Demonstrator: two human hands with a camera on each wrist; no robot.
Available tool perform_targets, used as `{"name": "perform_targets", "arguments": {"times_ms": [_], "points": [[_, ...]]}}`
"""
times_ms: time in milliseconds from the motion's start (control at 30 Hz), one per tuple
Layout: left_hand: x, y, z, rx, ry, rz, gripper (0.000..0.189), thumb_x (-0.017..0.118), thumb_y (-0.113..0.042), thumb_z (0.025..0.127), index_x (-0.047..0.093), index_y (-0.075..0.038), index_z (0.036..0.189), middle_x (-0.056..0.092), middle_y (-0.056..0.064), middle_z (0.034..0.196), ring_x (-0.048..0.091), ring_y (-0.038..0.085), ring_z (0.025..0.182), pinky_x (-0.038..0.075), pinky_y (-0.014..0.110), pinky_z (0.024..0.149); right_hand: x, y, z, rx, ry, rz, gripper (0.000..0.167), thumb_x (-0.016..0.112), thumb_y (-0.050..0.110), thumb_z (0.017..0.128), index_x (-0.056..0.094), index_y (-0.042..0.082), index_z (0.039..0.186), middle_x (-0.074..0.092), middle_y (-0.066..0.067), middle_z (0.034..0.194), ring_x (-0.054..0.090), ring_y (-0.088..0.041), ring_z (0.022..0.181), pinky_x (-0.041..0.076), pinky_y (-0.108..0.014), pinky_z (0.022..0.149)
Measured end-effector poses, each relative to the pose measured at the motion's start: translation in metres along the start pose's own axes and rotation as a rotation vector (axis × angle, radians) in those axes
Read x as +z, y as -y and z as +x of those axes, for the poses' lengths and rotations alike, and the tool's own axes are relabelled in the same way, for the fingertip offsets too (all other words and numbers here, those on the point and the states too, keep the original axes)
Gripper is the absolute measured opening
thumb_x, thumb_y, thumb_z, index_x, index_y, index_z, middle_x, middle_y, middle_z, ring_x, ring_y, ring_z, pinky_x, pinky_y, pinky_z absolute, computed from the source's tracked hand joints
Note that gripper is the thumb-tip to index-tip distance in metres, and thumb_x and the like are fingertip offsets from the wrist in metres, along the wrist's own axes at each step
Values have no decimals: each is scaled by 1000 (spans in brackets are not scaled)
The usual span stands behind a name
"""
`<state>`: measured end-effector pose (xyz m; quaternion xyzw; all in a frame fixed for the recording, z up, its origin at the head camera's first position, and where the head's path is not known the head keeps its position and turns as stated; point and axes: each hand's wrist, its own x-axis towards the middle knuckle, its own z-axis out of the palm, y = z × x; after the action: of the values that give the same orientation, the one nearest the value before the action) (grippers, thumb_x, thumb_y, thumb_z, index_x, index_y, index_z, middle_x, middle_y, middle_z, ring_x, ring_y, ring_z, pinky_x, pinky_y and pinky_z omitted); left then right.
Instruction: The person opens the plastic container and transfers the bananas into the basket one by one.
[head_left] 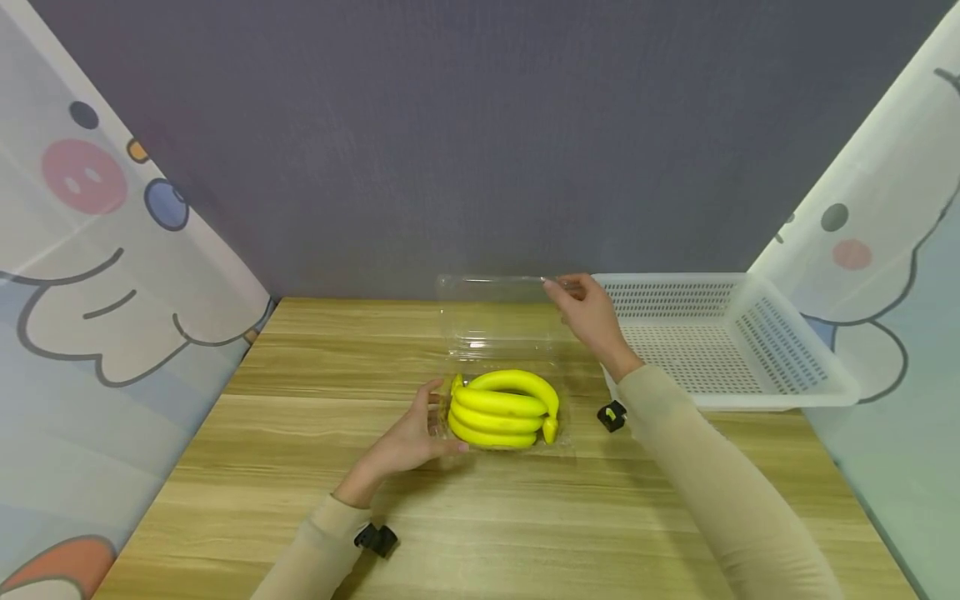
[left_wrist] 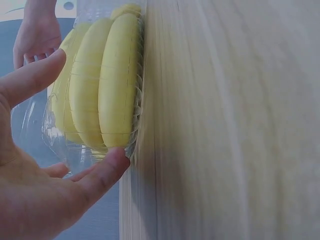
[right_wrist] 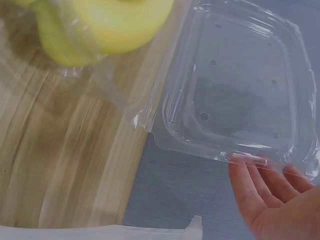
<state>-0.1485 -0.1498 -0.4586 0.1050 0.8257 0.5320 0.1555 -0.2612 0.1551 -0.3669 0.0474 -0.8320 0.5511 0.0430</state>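
A yellow bunch of bananas [head_left: 498,414] lies in the base of a clear plastic clamshell box [head_left: 564,421] on the wooden table. Its see-through lid [head_left: 495,312] stands raised on the far side; in the right wrist view the lid [right_wrist: 240,85] shows small round holes. My right hand [head_left: 588,312] pinches the lid's edge near its upper right corner. At the box's left end, my left hand [head_left: 408,433] is spread, one fingertip against the lower corner in the left wrist view. There, the bananas [left_wrist: 117,80] show through the clear wall.
To the right of the box, a white perforated plastic basket [head_left: 690,358] stands on the wooden table [head_left: 300,400], behind my right forearm. A grey panel [head_left: 480,150] rises along the table's back edge. Cartoon-printed sheets [head_left: 67,250] flank the table. A small black device [head_left: 377,540] sits at my left wrist.
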Motion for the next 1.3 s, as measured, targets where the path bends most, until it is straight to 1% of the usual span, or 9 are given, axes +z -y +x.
{"name": "perform_targets", "arguments": {"times_ms": [67, 100, 233, 367, 567, 767, 967, 1200, 1300], "points": [[1, 0, 1, -2, 1, -2, 116, 90, -23, 78, 10, -7, 161, 33, 22, 154, 40, 43, 138, 40, 56, 110, 0, -2, 1, 11, -6, 24, 60, 63, 48, 99, 53, 4, 139, 61, -18, 131, 61, -35, 116, 55, -46, 92], [1, 0, 1, -3, 2, -3, 116, 90, -23, 78, 10, -7, 161, 32, 22, 154, 40, 43, 138, 40, 56, 110, 0, -2, 2, 16, -14, 17, 59, 64, 47, 99, 53, 4, 139, 61, -18, 131, 60, -35, 117, 55, -47, 93], [1, 0, 1, -4, 3, -4, 116, 90, -23, 79, 9, -7, 161, 32, 21, 155, 39, 42, 139, 40, 56, 110, -2, -3, 3, 31, -12, -56, 65, 62, 45, 100, 47, 3, 147, 58, -21, 137, 57, -36, 124, 49, -51, 101], [2, -1, 1, -5, 4, -10, 117, 90, -22, 79, 8, -7, 161, 31, 22, 155, 39, 43, 139, 40, 56, 110, -4, -1, 1, 61, 28, -119, 74, 58, 48, 101, 36, 4, 156, 53, -22, 144, 51, -37, 132, 43, -54, 107], [2, -2, 1, -7, -2, -7, 116, 90, -22, 78, 9, -8, 161, 31, 23, 154, 40, 43, 138, 41, 56, 109, -7, 0, -2, 86, 74, -148, 80, 57, 50, 102, 25, 5, 160, 47, -22, 150, 45, -37, 137, 41, -56, 109], [2, -2, 0, -4, -18, 31, 117, 90, -25, 77, 11, -9, 161, 35, 22, 153, 43, 41, 136, 42, 56, 107, -10, -1, -2, 95, 89, -145, 79, 59, 48, 101, 26, 7, 160, 47, -20, 150, 46, -37, 137, 42, -56, 108], [1, -3, -1, -12, -16, 29, 117, 90, -25, 78, 11, -10, 161, 34, 21, 154, 42, 41, 137, 42, 57, 108, -10, 0, -6, 48, 97, -175, 76, 59, 47, 101, 31, 6, 159, 48, -22, 148, 49, -38, 133, 45, -55, 105], [1, -3, -1, -16, -13, 30, 115, 90, -25, 79, 11, -10, 162, 34, 21, 155, 42, 40, 137, 43, 56, 106, -9, 9, -15, -5, 129, -196, 64, 61, 41, 102, 43, 5, 151, 55, -19, 140, 53, -36, 126, 47, -53, 103], [1, -3, 0, -16, -11, 26, 116, 90, -25, 79, 10, -9, 161, 32, 22, 155, 42, 40, 137, 43, 55, 107, -9, 12, -19, -25, 144, -201, 62, 61, 40, 102, 45, 4, 150, 55, -20, 140, 54, -36, 125, 47, -53, 103]]}}
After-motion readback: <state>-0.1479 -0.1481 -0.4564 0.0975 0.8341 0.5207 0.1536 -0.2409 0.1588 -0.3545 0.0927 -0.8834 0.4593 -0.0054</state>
